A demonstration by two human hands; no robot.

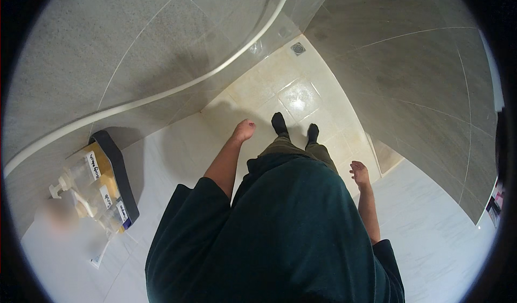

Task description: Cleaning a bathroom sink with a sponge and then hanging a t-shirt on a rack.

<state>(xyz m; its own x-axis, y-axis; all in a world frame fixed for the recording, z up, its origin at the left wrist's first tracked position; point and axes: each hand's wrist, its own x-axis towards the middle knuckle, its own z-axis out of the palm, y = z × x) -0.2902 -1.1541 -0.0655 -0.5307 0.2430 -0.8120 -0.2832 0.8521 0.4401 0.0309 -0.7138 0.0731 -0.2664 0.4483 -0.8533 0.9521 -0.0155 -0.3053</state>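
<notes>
My left hand (244, 130) hangs at my side above the pale floor tiles, its fingers curled in, with nothing seen in it. On my other side, my right hand (359, 172) hangs with its fingers loosely bent and apart, holding nothing. Between and beyond my hands, my feet in dark socks (279, 124) stand on the tiled floor (258, 77). A dark wall shelf (121, 170) at the left holds several labelled pump bottles (87, 170) of yellowish content, some distance from my left hand. A white tube (97, 258) sticks out beside them.
A white shower hose (177, 89) curves across the grey tiled wall (161, 40) at the upper left. A square floor drain (298, 49) lies in the far corner. Another grey tiled wall (412, 77) rises at the right, with a low pale ledge (372, 153) near its base.
</notes>
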